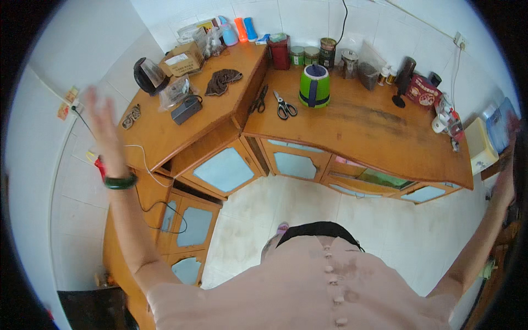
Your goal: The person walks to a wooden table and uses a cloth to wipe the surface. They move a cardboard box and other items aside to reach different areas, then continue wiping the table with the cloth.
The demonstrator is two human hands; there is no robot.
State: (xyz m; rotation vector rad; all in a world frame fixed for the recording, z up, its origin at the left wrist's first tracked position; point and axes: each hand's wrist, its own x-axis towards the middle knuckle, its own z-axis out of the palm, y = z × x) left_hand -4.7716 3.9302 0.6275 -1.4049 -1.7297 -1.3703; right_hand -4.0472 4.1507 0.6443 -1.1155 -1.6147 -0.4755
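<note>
My left hand (104, 124) is raised at the left, with a dark green bangle (121, 182) on its wrist. Its fingers are stretched out, a little blurred, and hold nothing. Out at the far right rim, my right hand (513, 135) is lifted too, dark and partly cut off, so its fingers cannot be made out. Nearest to the left hand on the wooden counter are a coiled cord (131, 117) and a black electric kettle (150, 77). A pale yellow container (479, 146) and a blue plastic container (498, 124) stand close to the right hand.
On the middle counter (352, 132) are scissors (284, 106), a green pot (314, 88), jars (304, 55) and a red box (422, 92). The left counter bears a cardboard box (182, 59), a dark cloth (223, 81) and a grey device (187, 110). A thin cable (144, 151) hangs over its edge.
</note>
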